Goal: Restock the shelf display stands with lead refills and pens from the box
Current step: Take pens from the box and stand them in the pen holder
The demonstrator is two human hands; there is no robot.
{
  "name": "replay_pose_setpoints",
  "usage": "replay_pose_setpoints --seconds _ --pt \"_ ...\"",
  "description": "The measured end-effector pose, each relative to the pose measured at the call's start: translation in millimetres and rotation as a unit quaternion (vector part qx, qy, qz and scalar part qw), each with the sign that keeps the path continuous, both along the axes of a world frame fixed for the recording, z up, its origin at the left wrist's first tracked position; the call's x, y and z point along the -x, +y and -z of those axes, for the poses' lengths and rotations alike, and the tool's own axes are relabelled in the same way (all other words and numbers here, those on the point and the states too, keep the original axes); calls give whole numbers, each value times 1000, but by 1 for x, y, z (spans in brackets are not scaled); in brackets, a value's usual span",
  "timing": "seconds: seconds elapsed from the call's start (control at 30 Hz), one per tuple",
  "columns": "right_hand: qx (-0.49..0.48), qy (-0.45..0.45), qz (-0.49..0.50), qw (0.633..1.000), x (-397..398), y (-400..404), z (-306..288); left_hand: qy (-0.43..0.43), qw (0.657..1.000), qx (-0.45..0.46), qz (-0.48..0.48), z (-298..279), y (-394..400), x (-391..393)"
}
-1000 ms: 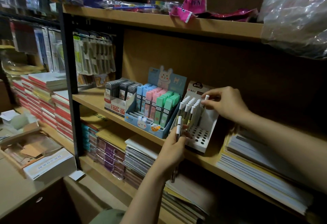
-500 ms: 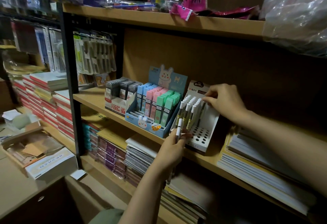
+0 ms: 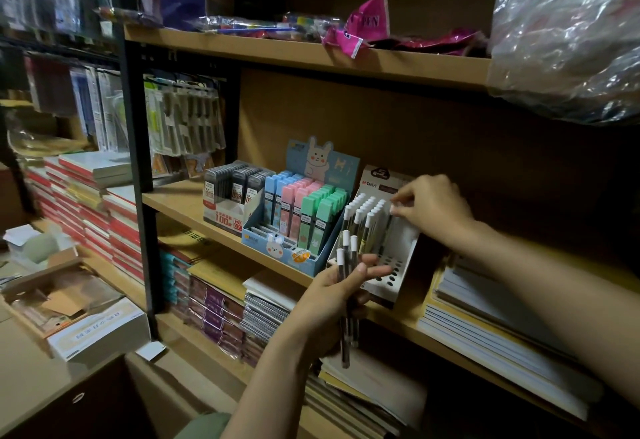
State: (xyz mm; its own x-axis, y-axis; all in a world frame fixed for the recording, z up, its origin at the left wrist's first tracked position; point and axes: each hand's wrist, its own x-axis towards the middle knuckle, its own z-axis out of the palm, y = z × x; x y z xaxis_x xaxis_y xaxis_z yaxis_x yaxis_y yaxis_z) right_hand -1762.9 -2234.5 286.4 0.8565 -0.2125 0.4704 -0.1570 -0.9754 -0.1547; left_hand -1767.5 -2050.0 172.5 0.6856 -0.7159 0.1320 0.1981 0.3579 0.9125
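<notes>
Judging from how the shelf (image 3: 180,201) looks, the lead-refill half of the job seems finished and the pens are partway in: the grey refill cases (image 3: 239,182) fill their small carton, and the blue, pink and green refill cases (image 3: 304,210) stand in packed rows in the rabbit-printed stand (image 3: 313,158) just beside it, with no gaps that can be made out. The white pen stand (image 3: 398,265), the rightmost of the three and touching the rabbit stand's side, is the one in work. Its back rows carry white-capped pens (image 3: 365,211) standing upright, while the front rows show dark, unfilled holes. The left hand (image 3: 332,300) grasps a small bundle of spare pens (image 3: 346,286) just in front of the stand, fingers curled round their barrels, caps up, lower ends hanging below the palm. The right hand (image 3: 433,208) is at the stand's upper right, fingertips pinched together at the top of a pen there; whether that pen is seated in its hole or only on its way down cannot be told. What is left, as far as can be seen, is to seat the bundle's pens one by one in the open front holes; the bundle looks too small to fill them all, so more may be needed from the open box (image 3: 69,303) on the counter at lower left
</notes>
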Motion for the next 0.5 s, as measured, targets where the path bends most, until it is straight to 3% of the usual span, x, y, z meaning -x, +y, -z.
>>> replay_pose_setpoints --seconds 0.1,0.23,0.37,0.5 --pt "-20 -87 -81 993 21 4 -7 9 999 31 37 0 2 -3" --pt "-176 50 -178 967 45 30 0 -12 999 23 46 -2 -2 -4" --pt "-212 51 -183 959 40 35 16 -53 997 -13 46 -3 -6 0" --pt "-359 42 -218 906 41 22 0 9 998 18 67 -4 -4 -1"
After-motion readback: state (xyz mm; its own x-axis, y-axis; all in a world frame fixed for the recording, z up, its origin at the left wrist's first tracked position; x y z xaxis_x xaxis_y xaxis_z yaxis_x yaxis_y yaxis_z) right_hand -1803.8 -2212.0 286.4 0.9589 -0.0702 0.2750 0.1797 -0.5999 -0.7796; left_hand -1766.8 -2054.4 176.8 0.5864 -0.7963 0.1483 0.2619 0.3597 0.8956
